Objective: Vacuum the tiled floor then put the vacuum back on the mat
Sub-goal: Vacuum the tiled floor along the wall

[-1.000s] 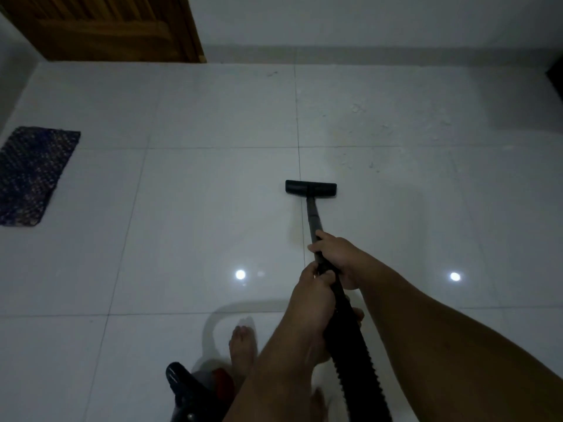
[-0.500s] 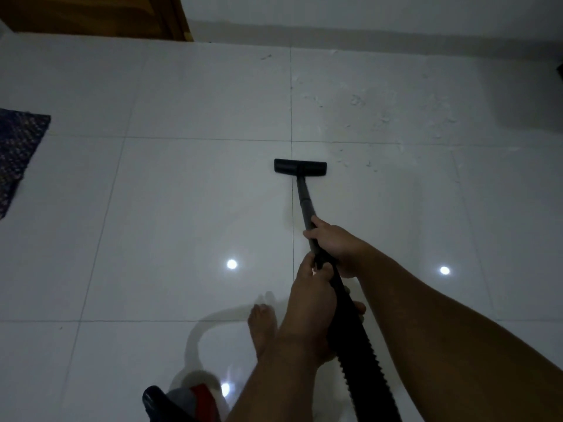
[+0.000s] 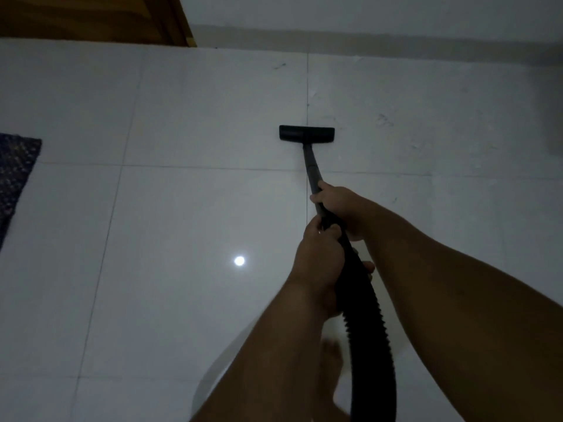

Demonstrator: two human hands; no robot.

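Note:
A black vacuum wand (image 3: pixel 311 164) runs from my hands forward to a flat black floor head (image 3: pixel 306 134), which rests on the white tiled floor (image 3: pixel 182 208) across a grout line. My right hand (image 3: pixel 339 205) grips the wand farther forward. Just behind it, my left hand (image 3: pixel 318 263) grips the wand where the ribbed black hose (image 3: pixel 368 345) begins. The hose drops down out of the bottom of the frame. The vacuum body is out of view. A dark woven mat (image 3: pixel 15 178) lies at the left edge.
A wooden door (image 3: pixel 91 19) stands at the far left against the white wall (image 3: pixel 365 16). Specks of dirt (image 3: pixel 384 120) lie on the tiles right of the floor head. My bare foot (image 3: pixel 330 367) shows blurred between my arms. A lamp reflection (image 3: pixel 239 261) shines on the floor.
The floor head has been pushed forward across a grout line onto the far tile. I have stepped forward, and the vacuum body has dropped out of view at the bottom.

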